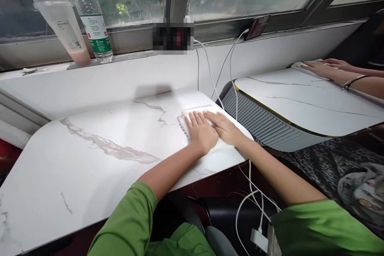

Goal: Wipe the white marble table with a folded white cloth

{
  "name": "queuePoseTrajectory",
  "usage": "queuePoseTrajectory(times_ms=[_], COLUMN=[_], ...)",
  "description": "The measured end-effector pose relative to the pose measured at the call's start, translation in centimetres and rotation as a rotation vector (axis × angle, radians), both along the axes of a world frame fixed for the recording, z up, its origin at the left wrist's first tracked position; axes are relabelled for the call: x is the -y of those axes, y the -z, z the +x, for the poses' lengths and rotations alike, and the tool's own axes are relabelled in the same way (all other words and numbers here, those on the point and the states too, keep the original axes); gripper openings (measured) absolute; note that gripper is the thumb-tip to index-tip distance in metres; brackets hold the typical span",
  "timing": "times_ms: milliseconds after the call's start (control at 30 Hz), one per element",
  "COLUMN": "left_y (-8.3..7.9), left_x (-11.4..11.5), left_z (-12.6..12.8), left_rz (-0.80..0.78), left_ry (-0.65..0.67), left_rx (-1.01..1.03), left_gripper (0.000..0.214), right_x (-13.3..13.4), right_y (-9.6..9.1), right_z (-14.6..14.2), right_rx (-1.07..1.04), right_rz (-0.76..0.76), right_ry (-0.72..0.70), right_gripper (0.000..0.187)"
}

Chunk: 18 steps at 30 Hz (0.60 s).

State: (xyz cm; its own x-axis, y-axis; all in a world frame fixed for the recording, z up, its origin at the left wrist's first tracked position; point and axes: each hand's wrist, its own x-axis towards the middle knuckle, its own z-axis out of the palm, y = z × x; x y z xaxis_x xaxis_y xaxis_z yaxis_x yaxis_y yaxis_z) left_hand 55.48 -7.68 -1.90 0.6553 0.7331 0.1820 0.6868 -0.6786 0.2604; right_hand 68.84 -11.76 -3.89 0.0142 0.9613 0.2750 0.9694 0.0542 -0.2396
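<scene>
Both my hands lie flat, side by side, on a white folded cloth at the right part of a white marble-patterned table. My left hand presses palm down on the cloth with its fingers together. My right hand rests next to it, fingers extended, touching the left hand. Neither hand grips anything. Most of the cloth is hidden under my hands.
A plastic cup with pink drink and a water bottle stand on the window ledge at the back left. White cables hang between my table and a second marble table, where another person's hands rest on a white cloth.
</scene>
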Motion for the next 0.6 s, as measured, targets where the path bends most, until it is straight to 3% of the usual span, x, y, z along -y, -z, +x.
queuePoseTrajectory(times_ms=[400,600], left_y=[-0.2,0.1], left_x=[-11.5,-15.7], left_z=[5.0,6.9], left_rz=[-0.046,-0.035], left_ry=[-0.079,-0.108], left_rx=[-0.080,-0.027], left_gripper=[0.059,0.052], right_x=[-12.8,-17.3], right_y=[0.7,0.8], right_z=[4.8,6.6], right_rx=[-0.046,-0.046], right_rz=[0.037,0.044], right_ry=[-0.036,0.018], right_gripper=[0.057,0.057])
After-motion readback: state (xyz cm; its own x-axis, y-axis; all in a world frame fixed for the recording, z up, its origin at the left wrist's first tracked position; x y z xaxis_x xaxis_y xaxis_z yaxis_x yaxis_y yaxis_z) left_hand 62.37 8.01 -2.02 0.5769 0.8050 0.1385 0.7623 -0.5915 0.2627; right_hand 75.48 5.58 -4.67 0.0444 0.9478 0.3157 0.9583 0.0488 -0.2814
